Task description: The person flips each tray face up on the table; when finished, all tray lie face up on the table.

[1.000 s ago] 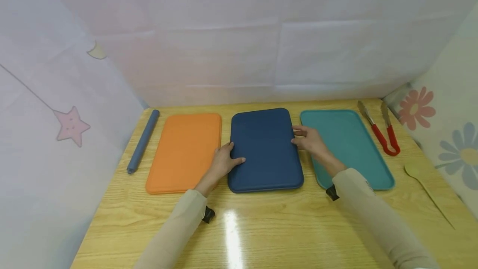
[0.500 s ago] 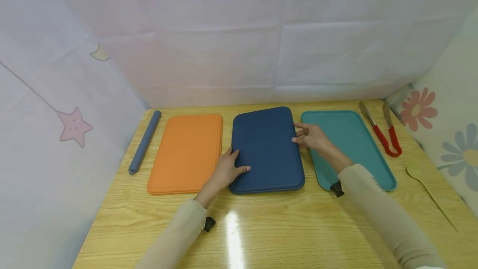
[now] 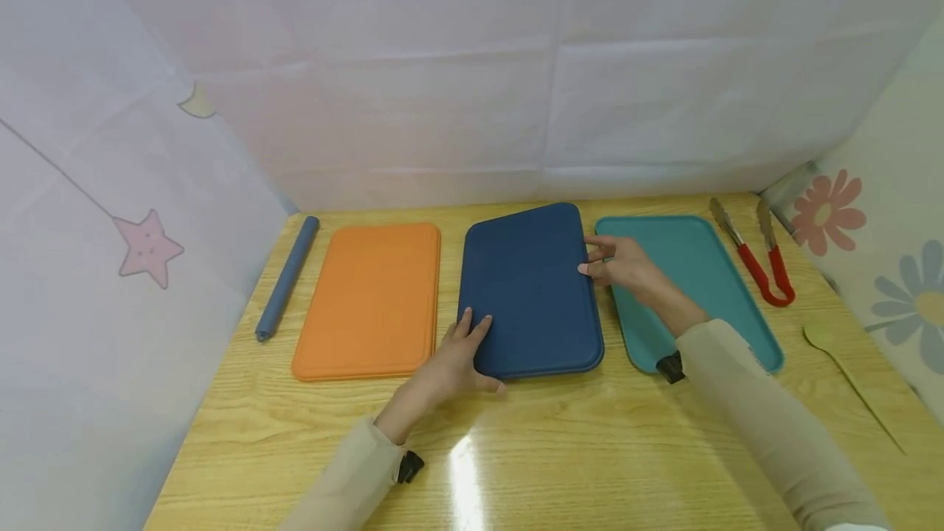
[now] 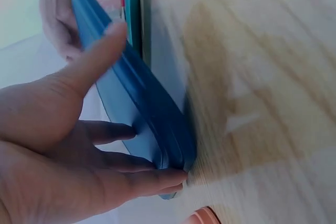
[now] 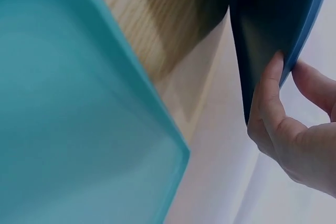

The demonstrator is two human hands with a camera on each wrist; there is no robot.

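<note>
A dark blue rectangular tray (image 3: 527,293) is in the middle of the table, its right side raised and its flat face up. My right hand (image 3: 623,265) pinches its right edge; in the right wrist view the thumb is on one side of the rim and the fingers (image 5: 273,93) are on the other, under the lifted side. At the tray's near left corner is my left hand (image 3: 457,363), its fingers spread and fairly straight. The left wrist view has those fingertips (image 4: 173,177) touching the corner, with the thumb held away from the rim.
An orange tray (image 3: 369,301) lies to the left, with a blue-grey rod (image 3: 288,277) beyond it. Under my right forearm is a teal tray (image 3: 682,269), raised rim up. Red-handled tongs (image 3: 767,269) and a yellow-green spoon (image 3: 822,338) lie far right. A cloth wall (image 3: 442,105) closes the back.
The dark blue tray's right side has risen further, with the right hand gripping it. My left hand has slid from the tray's left edge toward its near left corner.
</note>
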